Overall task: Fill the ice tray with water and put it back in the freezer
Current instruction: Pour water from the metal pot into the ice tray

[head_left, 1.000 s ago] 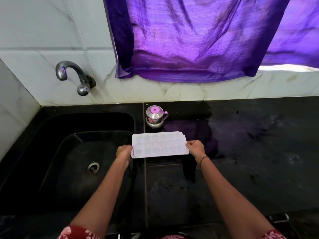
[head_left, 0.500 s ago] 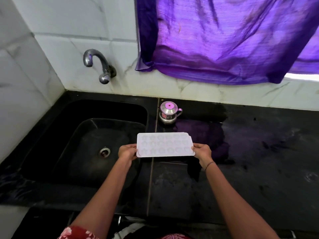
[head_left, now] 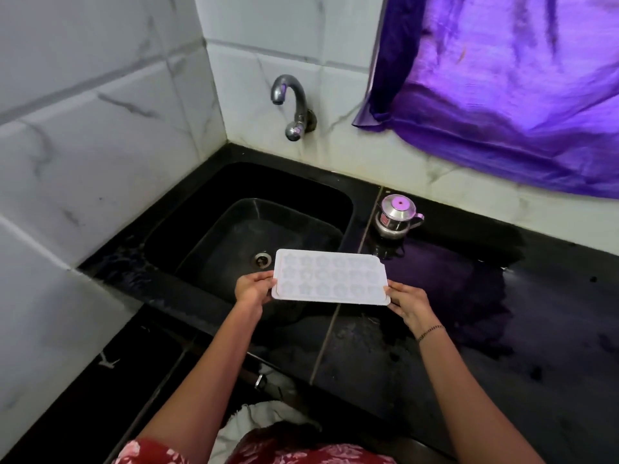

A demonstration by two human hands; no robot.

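Observation:
A white ice tray (head_left: 330,277) with rows of small shaped cells is held flat over the right edge of the black sink (head_left: 187,222). My left hand (head_left: 253,289) grips its left end and my right hand (head_left: 408,303) grips its right end. The chrome tap (head_left: 291,105) juts from the tiled back wall, above and behind the tray's left end. No water runs from it. The sink drain (head_left: 262,259) shows just behind the tray's left corner. Whether the cells hold water I cannot tell.
A small steel pot with a pink-topped lid (head_left: 397,217) stands on the black counter (head_left: 502,313) right of the sink. A purple curtain (head_left: 502,78) hangs over the back wall at right. White tiled wall (head_left: 83,145) closes off the left side.
The view has swung left, and the tray, still in both hands, has shifted from over the counter towards the sink. The grip is unchanged.

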